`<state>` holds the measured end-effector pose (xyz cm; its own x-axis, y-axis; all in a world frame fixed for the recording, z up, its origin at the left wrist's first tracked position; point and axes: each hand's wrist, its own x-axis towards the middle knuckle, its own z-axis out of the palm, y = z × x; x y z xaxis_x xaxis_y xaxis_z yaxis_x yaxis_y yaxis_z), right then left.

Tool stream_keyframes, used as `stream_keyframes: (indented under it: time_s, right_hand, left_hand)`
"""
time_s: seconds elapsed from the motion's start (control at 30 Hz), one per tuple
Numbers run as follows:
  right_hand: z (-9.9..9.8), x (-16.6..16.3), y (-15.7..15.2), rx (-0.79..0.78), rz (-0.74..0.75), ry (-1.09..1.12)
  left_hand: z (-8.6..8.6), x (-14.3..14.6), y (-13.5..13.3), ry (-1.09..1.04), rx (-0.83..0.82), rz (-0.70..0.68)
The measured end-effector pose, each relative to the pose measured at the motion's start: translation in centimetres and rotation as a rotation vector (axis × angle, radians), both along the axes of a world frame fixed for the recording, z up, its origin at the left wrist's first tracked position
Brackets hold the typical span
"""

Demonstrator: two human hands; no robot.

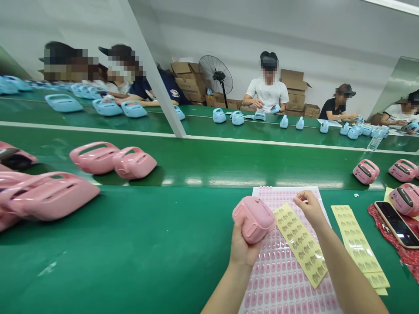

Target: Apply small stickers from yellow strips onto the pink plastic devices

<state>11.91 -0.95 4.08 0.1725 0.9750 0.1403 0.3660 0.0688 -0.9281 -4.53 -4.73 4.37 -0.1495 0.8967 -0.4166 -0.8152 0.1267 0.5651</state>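
Note:
My left hand [242, 250] grips a pink plastic case [254, 218] with rounded corners, tilted above the bench, small dark marks on its upper face. To its right, my right hand [309, 210] is raised with thumb and fingertips pinched together; whatever they hold, if anything, is too small to make out. Beneath both hands lies a white sheet [278, 281] covered in rows of pink oval stickers. A yellow strip of printed stickers [301, 244] rests slantwise on that sheet, just below my right hand.
More yellow sticker strips [355, 244] lie to the right, beside a phone [397, 223] on red cloth [410, 257]. Pink cases [135, 163] stand at left and far right [365, 171]. Across a white divider [212, 138], several people [268, 91] handle light-blue cases [238, 117]. A slanted post [157, 74] rises there.

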Motion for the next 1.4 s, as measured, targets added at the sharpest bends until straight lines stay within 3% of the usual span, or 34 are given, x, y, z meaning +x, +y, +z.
stream_keyframes:
  time_s: [0.1, 0.27, 0.53, 0.67, 0.83, 1.0, 1.13, 1.23, 1.4]
  right_hand:
    - [-2.5, 0.3, 1.6, -0.161, -0.007, -0.182]
    - [-5.1, -1.2, 2.6, -0.177, -0.003, -0.353]
    - [-2.8, -1.7, 7.2, -0.191, 0.054, -0.556]
    - [-2.8, -3.7, 9.6, -0.144, 0.066, -0.506]
    - [-3.7, -5.4, 10.4, -0.104, 0.049, -0.357]
    - [-2.6, -5.6, 8.9, -0.056, 0.024, -0.119]
    - [-1.5, -6.2, 5.0, 0.02, 0.118, 0.119]
    - [-1.0, -7.2, 1.7, 0.07, 0.191, 0.414]
    - [-0.5, -8.6, -0.5, 0.054, 0.179, 0.427]
  left_hand:
    - [0.4, -0.5, 0.2, -0.132, -0.021, 0.016]
    - [-0.6, -1.0, 0.6, -0.272, 0.036, 0.036]
    - [-2.9, -1.2, 1.3, -0.423, 0.11, -0.04]
    - [-3.7, -1.5, 1.5, -0.485, 0.144, -0.041]
    - [-4.5, -2.0, 1.8, -0.533, 0.259, -0.05]
    - [-4.7, -1.8, 1.9, -0.541, 0.322, -0.04]
    - [-4.5, -1.6, 1.8, -0.555, 0.284, -0.003]
    - [-4.4, -1.4, 1.8, -0.583, 0.312, -0.006]
    - [-4.1, -1.0, 1.5, -0.583, 0.293, -0.005]
